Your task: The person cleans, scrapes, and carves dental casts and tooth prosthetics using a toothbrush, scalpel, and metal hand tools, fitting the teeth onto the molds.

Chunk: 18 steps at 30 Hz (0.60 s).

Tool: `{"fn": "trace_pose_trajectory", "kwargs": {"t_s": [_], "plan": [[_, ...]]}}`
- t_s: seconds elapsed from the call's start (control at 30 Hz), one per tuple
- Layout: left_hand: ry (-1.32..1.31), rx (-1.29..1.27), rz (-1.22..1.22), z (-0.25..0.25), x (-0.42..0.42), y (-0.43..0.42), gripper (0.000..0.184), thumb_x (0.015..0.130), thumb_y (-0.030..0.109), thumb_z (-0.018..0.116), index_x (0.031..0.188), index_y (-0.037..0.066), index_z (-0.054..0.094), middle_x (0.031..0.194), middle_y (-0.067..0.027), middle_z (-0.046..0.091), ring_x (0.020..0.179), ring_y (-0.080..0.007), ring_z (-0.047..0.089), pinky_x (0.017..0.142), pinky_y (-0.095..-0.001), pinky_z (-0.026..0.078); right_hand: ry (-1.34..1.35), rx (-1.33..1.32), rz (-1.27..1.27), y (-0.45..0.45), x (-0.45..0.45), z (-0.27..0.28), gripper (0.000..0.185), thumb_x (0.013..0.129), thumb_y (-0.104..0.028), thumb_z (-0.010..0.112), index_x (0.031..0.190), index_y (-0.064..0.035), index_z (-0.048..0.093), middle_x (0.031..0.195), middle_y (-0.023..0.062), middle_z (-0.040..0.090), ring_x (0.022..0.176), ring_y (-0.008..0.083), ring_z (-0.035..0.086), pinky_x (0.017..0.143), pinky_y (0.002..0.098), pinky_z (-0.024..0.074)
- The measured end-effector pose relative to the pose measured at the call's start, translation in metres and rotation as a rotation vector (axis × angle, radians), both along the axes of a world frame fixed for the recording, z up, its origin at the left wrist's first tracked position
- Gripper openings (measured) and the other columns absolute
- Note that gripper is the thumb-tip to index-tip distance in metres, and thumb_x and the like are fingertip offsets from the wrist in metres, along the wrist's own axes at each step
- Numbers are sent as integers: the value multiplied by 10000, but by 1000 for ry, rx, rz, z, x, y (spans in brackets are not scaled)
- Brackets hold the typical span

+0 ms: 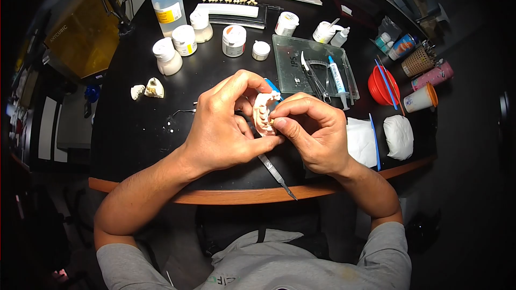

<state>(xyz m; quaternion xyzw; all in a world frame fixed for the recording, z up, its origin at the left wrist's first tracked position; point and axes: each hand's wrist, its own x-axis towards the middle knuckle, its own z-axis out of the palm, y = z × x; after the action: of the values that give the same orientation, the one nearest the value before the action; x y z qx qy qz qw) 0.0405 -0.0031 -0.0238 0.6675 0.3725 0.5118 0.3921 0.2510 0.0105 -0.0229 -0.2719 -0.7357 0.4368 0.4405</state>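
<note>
A pale dental model (262, 115) with a row of teeth is held up over the front of the black table, gripped by my left hand (223, 121) with its fingers wrapped round the left side. My right hand (312, 131) is at the model's right side, thumb and forefinger pinched on a small yellowish piece (272, 120) touching the teeth; its exact shape is hidden. Below the hands a metal scalpel-like tool (275, 174) lies across the table's wooden edge. Something blue (271, 84) shows behind the model.
Jars (234, 41) and a clear bottle (169, 8) stand at the back. A glass slab (285, 59) carries tweezers and a firing paste syringe (338, 81). To the right are a red bowl (382, 87) and white tissue (361, 142); model pieces (154, 88) lie left.
</note>
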Motion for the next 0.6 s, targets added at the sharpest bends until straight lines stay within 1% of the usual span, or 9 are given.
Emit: {"fn": "trace_pose_trajectory", "kwargs": {"t_s": [0.1,0.17,0.2,0.27,0.37,0.47,0.6], "plan": [[-12,-8,3,0,0,0,524,681,33,912,1115,-9,623,1036,-80,662,753,-52,678,522,-205,561,6,6,-3,1,-2,-3,62,972,1,733,1025,33,739,1016,104,743,919,141,703,815,281,564],[-6,-21,12,0,0,0,521,672,48,919,1101,-8,628,1009,-74,663,737,-50,665,511,-202,539,17,-70,-2,-2,-3,-1,68,973,2,729,1032,33,740,1024,104,742,920,136,702,812,278,565],[5,8,24,-2,1,1,519,668,58,922,1094,-7,632,995,-71,664,733,-54,659,525,-207,536,22,-109,-3,-3,-2,-1,70,974,2,728,1036,33,741,1028,105,741,921,134,701,810,276,565],[26,64,49,-5,1,3,515,659,79,928,1078,-3,640,967,-66,666,727,-62,647,553,-217,529,31,-97,11,-1,-2,-2,73,977,1,724,1040,32,743,1034,105,738,922,127,699,801,265,564],[37,17,65,-2,1,1,497,657,92,919,1067,4,653,944,-63,668,737,-82,641,625,-238,537,10,-63,28,-2,-1,0,80,978,6,720,1049,32,747,1040,104,735,920,120,700,792,252,564],[55,-71,50,5,-1,-1,485,665,80,899,1076,0,655,947,-63,668,741,-83,644,625,-241,541,21,-50,38,0,-1,1,92,973,17,723,1059,39,747,1042,102,733,916,114,702,785,241,568],[13,-16,22,-2,0,2,474,673,54,876,1081,-23,648,955,-74,661,716,-65,641,550,-221,527,136,-103,22,1,-1,-2,127,945,32,753,1071,44,746,1049,104,738,915,112,707,784,239,574]]}}
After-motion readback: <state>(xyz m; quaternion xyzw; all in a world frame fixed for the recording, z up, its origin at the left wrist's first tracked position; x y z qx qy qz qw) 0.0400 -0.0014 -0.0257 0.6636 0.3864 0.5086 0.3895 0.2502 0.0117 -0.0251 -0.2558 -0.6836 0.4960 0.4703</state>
